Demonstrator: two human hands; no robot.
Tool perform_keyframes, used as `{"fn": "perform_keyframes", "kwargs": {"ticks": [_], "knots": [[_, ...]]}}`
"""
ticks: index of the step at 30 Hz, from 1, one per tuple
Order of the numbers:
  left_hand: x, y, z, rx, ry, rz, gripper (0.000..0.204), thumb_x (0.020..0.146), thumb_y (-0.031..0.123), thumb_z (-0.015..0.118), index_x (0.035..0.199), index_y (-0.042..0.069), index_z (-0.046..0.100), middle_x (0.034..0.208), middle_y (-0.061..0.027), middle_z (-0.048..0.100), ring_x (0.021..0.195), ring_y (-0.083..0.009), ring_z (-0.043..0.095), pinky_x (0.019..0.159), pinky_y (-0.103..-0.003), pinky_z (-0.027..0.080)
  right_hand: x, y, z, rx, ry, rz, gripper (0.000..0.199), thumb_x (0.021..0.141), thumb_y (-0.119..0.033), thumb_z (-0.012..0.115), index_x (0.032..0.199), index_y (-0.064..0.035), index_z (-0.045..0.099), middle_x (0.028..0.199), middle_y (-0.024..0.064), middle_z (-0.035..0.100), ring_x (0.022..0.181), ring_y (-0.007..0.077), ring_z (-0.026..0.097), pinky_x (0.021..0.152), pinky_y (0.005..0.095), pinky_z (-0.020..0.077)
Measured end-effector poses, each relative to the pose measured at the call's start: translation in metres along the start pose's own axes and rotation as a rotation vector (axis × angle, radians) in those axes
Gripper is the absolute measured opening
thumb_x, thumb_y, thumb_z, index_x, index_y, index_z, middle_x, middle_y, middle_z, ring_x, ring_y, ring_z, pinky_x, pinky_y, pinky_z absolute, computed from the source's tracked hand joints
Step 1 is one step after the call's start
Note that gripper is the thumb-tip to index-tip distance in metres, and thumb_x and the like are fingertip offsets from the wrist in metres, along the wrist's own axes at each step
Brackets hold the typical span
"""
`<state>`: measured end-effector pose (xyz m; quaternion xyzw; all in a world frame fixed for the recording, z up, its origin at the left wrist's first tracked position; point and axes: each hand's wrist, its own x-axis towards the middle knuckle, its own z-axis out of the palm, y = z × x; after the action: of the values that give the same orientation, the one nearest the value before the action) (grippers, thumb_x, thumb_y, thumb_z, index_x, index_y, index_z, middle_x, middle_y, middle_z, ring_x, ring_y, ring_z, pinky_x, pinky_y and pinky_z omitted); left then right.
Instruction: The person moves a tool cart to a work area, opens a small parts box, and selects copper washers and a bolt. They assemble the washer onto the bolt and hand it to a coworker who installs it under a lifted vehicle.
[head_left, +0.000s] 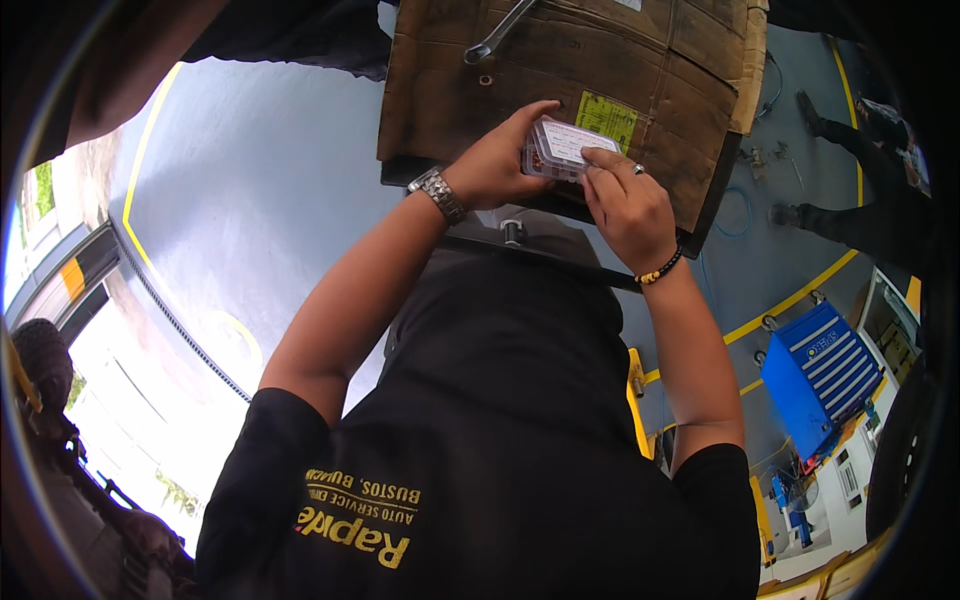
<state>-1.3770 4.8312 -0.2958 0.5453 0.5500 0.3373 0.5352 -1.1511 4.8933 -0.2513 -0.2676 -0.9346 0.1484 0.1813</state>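
Nearest, a black shirt [480,450] fills the lower view. Beyond it, the left hand [495,160] grips one end of a small clear plastic box [560,148]; the right hand [625,200] pinches its white label edge. Farther off, flattened cardboard [560,60] carries a wrench [500,30]; a blue tool cabinet [820,375] stands at right

We see both hands meeting at about one o'clock on a small clear plastic box [560,148] with a white label: the left hand [495,160] cups its side, the right hand [625,200] (ring on one finger) pinches its edge. Beneath lies worn cardboard [660,70], a wrench [497,32] at twelve o'clock, a blue tool cabinet [822,372] at four.
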Motion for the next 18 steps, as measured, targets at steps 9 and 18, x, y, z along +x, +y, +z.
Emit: {"fn": "perform_keyframes", "kwargs": {"ticks": [9, 18], "knots": [[-0.009, -0.004, -0.014, 0.708, 0.172, 0.141, 0.098, 0.077, 0.033, 0.089, 0.158, 0.012, 0.038, 0.145, -0.0167, 0.052, 0.131, -0.0367, 0.054, 0.109, -0.045, 0.044, 0.038, 0.029, -0.005, 0.016, 0.064, 0.168, 0.010, 0.093, -0.019, 0.071, 0.096, -0.0100, 0.068, 0.092, 0.0063, 0.074, 0.077, 0.0280, 0.071, 0.071, 0.0381, 0.0582], [0.011, -0.029, -0.055, 0.866, 0.534, 0.121, 0.020, 0.092, 0.024, 0.073, 0.108, 0.014, 0.078, 0.107, -0.0077, 0.067, 0.101, -0.0322, 0.065, 0.092, -0.045, 0.051, 0.058, 0.066, 0.014, 0.197, 0.056, 0.372, 0.014, 0.099, -0.024, 0.066, 0.103, -0.0114, 0.070, 0.089, 0.0103, 0.074, 0.083, 0.0334, 0.072, 0.075, 0.0426, 0.0569]]}}
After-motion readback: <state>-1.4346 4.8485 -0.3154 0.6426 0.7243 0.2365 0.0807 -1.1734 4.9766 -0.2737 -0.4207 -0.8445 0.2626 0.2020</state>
